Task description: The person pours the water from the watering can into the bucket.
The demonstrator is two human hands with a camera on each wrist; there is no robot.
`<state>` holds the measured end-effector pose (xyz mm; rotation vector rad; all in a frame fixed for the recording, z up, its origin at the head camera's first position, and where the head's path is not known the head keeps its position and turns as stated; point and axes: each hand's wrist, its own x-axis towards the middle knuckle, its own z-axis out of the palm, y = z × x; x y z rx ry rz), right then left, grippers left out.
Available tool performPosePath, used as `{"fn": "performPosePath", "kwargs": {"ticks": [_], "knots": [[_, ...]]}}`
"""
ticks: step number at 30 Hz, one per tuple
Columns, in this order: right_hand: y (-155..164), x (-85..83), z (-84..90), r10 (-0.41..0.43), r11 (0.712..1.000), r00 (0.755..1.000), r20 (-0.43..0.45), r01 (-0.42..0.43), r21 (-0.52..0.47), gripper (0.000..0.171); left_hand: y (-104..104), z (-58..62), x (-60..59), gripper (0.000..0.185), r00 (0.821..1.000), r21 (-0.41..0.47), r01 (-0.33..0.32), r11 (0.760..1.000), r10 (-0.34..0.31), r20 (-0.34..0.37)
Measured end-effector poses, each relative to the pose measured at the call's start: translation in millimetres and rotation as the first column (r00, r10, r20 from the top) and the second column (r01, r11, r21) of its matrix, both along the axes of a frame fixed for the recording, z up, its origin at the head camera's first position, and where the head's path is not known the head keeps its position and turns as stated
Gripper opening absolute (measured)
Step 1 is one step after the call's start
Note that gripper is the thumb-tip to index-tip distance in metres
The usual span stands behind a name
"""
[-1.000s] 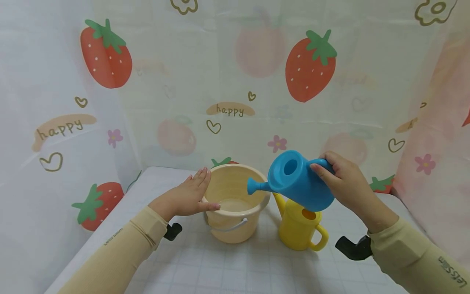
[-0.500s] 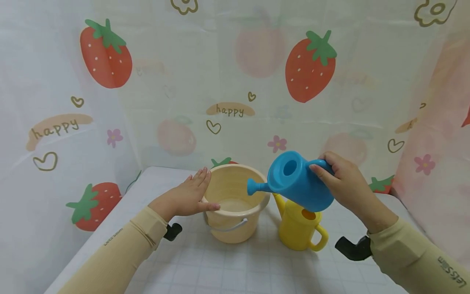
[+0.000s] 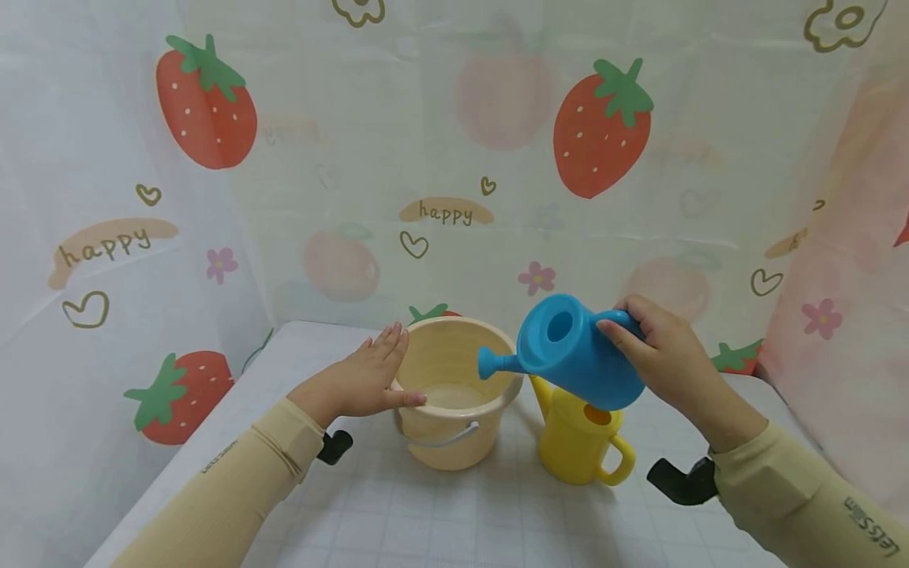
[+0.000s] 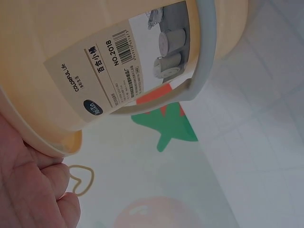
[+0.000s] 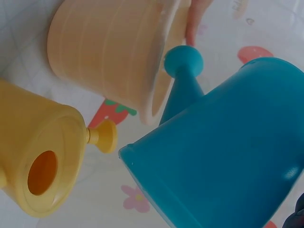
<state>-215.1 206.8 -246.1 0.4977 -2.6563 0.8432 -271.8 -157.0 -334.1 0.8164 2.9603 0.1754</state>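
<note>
A cream bucket (image 3: 454, 438) with a pale handle stands upright on the table. My left hand (image 3: 351, 383) rests on its left rim, fingers straight and thumb laid along the front rim. In the left wrist view, fingers (image 4: 35, 190) lie at the rim beside a printed label (image 4: 111, 69). By its top handle, my right hand (image 3: 660, 347) grips a blue watering can (image 3: 589, 355), tilted left. Its spout head (image 3: 488, 362) is over the bucket's opening; no water shows coming out. Below the blue can, a yellow watering can (image 3: 575, 446) stands upright on the table.
The white table (image 3: 398, 521) has a faint grid pattern. Behind it hangs a backdrop (image 3: 440, 118) printed with strawberries, hearts and flowers. The yellow can's spout (image 5: 107, 136) points toward the bucket in the right wrist view.
The blue watering can and my right hand have sunk very slightly. My left hand stays on the rim. The backdrop's left side has shifted a little leftward.
</note>
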Motion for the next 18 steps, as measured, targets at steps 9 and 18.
{"fn": "performPosePath", "kwargs": {"ticks": [9,18], "knots": [[-0.4,0.2,0.3,-0.003,1.000,1.000,0.004,0.003,0.007,0.034,0.7,0.5,0.0,0.110,1.000,0.000,0.008,1.000,-0.008,-0.003],[-0.4,-0.2,0.0,0.003,1.000,1.000,-0.007,-0.003,0.013,0.034,0.8,0.5,-0.7,0.112,1.000,-0.009,-0.005,1.000,0.005,0.003]]}}
